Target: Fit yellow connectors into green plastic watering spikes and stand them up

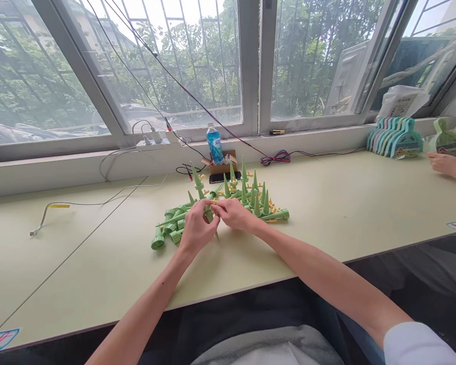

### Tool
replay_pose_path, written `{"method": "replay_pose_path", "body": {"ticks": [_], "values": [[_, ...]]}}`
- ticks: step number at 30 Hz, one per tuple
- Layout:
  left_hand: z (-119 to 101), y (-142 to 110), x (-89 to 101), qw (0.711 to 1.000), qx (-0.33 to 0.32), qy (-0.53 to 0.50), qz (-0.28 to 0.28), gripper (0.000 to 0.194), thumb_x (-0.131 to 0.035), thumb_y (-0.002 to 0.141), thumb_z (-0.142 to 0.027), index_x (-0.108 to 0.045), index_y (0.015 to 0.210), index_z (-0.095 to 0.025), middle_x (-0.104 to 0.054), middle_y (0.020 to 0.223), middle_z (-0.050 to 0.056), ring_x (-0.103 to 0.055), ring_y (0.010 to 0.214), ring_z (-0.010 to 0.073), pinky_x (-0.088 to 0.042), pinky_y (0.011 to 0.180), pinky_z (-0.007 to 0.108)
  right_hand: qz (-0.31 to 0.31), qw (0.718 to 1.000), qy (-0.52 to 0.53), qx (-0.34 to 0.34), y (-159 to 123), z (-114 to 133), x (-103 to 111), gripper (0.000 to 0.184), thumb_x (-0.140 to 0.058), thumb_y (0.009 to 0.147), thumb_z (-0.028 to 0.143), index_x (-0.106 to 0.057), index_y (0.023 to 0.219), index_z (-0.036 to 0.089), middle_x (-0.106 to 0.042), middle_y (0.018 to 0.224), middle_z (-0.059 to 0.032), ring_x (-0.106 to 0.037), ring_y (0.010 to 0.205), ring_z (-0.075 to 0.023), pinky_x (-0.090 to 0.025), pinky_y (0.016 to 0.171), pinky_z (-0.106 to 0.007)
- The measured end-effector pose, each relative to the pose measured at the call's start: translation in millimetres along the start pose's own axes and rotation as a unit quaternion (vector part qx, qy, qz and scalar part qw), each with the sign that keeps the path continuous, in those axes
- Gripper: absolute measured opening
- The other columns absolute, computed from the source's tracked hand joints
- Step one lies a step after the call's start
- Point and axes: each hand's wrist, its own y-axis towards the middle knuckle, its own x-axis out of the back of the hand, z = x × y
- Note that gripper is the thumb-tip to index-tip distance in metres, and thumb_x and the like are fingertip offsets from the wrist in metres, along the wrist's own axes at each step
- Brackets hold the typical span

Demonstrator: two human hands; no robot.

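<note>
My left hand (pixel 197 225) is closed around a green plastic watering spike (pixel 209 215), its pointed end slanting down toward the table. Fingertips of my right hand (pixel 233 213) pinch together at the same spike, where a bit of a small yellow valve (pixel 214 202) shows; the fingers hide most of it. Left of my hands lie several loose green spikes (pixel 169 226) with wide threaded caps. To the right, more green spikes (pixel 256 203) stand point up among a scatter of small yellow valves (pixel 274 209).
Behind the pile are a phone (pixel 225 178), a small cardboard box (pixel 233 167) and a blue bottle (pixel 215 145). Cables (pixel 275 158) run along the sill and a white cable (pixel 95 204) crosses the left. Another person's hand (pixel 446 163) is beside packaged pastel items (pixel 397 139).
</note>
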Motion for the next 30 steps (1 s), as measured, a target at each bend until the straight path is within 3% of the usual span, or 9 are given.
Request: {"method": "replay_pose_path", "body": {"ticks": [8, 16, 30], "values": [[0.4, 1.0, -1.0, 1.000, -0.001, 0.000, -0.008, 0.022, -0.058, 0.076, -0.029, -0.059, 0.096, -0.020, -0.065, 0.092, 0.003, -0.052, 0.052, 0.0102, -0.047, 0.061, 0.027, -0.003, 1.000, -0.012, -0.010, 0.8, 0.2, -1.5, 0.047, -0.039, 0.099, 0.036, -0.048, 0.057, 0.017, -0.047, 0.054, 0.0010, -0.039, 0.053, -0.0098, -0.028, 0.053, -0.023], [0.3, 1.9, 0.2, 0.999, 0.023, 0.012, -0.029, 0.022, -0.059, 0.075, -0.028, -0.059, 0.095, -0.020, -0.066, 0.093, 0.003, -0.055, 0.052, 0.0112, -0.048, 0.066, 0.029, -0.040, 0.999, 0.016, -0.021, 0.4, -0.3, -3.6, 0.027, -0.050, 0.092, 0.037, -0.055, 0.074, 0.017, -0.056, 0.065, 0.0009, -0.047, 0.060, -0.0112, -0.032, 0.056, -0.023], [2.6, 0.7, -0.2, 1.000, 0.016, 0.011, -0.011, 0.023, -0.059, 0.075, -0.029, -0.059, 0.096, -0.021, -0.063, 0.088, 0.001, -0.051, 0.050, 0.0102, -0.046, 0.062, 0.028, -0.031, 0.999, 0.027, -0.004, 1.1, -4.0, -3.1, 0.031, -0.047, 0.092, 0.034, -0.046, 0.065, 0.018, -0.051, 0.062, 0.0017, -0.044, 0.057, -0.0103, -0.031, 0.055, -0.023]]}}
